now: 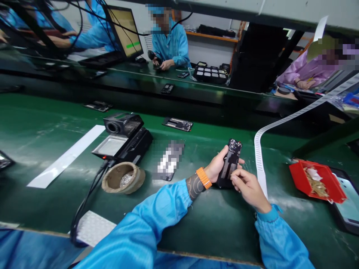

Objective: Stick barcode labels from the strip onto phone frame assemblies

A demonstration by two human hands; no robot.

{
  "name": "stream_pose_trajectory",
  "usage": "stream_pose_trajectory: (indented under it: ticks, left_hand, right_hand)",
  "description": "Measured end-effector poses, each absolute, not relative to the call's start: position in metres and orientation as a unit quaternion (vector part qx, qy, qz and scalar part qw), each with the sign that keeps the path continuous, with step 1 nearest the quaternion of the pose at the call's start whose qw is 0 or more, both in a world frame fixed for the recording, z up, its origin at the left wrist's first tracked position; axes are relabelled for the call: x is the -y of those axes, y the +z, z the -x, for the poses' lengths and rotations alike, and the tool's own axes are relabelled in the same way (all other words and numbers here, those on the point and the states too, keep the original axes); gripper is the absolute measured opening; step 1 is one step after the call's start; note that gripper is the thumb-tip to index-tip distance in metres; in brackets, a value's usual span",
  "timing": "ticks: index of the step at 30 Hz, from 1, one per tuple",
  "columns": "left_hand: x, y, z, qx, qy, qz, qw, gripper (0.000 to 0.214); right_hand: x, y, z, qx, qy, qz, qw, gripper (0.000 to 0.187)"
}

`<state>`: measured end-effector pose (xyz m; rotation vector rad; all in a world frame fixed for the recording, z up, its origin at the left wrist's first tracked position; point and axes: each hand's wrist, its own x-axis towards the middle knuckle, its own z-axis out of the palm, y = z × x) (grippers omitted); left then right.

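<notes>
My left hand (218, 165) is wrapped round a black phone frame (230, 161), holding it upright just above the green bench. An orange band (203, 178) sits on that wrist. My right hand (248, 188) is pinched against the frame's lower right edge; what its fingertips hold, if anything, is too small to make out. Both arms wear blue sleeves.
A white label strip (260, 157) runs past my right hand. A red tray (316, 180) of scraps lies at the right. A black device with a cable (123, 138), a brown tape roll (122, 178) and another phone frame (178, 124) lie left. Other workers sit across the conveyor (168, 80).
</notes>
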<state>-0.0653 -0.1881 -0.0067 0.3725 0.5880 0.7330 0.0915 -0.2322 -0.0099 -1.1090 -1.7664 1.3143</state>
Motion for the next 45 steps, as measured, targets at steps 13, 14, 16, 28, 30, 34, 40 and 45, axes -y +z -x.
stream_pose_trajectory:
  ticks: [13,14,16,28,30,34,40,45]
  left_hand:
    - [0.189,-0.014,0.067,-0.239,0.365,-0.182,0.881,0.081]
    - [0.189,-0.014,0.067,-0.237,0.365,-0.183,0.881,0.081]
    - [0.189,-0.014,0.067,-0.239,0.366,-0.186,0.88,0.081]
    - [0.192,-0.015,0.062,-0.303,0.346,-0.233,0.857,0.08]
    - [0.192,-0.016,0.063,-0.294,0.346,-0.229,0.861,0.08]
    - [0.191,-0.02,0.063,-0.277,0.352,-0.228,0.865,0.078]
    - [0.188,-0.018,0.065,-0.239,0.348,-0.185,0.888,0.091]
    - [0.189,-0.014,0.069,-0.209,0.352,-0.181,0.894,0.103]
  right_hand:
    - [0.231,-0.008,-0.09,0.681,0.493,0.436,0.322,0.036]
    - [0.231,-0.008,-0.09,0.682,0.492,0.436,0.322,0.036]
    - [0.231,-0.007,-0.091,0.686,0.489,0.434,0.32,0.035]
    - [0.231,-0.005,-0.092,0.725,0.474,0.41,0.285,0.033]
    - [0.231,-0.005,-0.092,0.725,0.469,0.415,0.287,0.032]
    - [0.231,-0.005,-0.092,0.732,0.451,0.422,0.288,0.033]
    - [0.231,-0.009,-0.097,0.742,0.428,0.412,0.311,0.034]
    - [0.231,-0.013,-0.097,0.734,0.432,0.409,0.329,0.036]
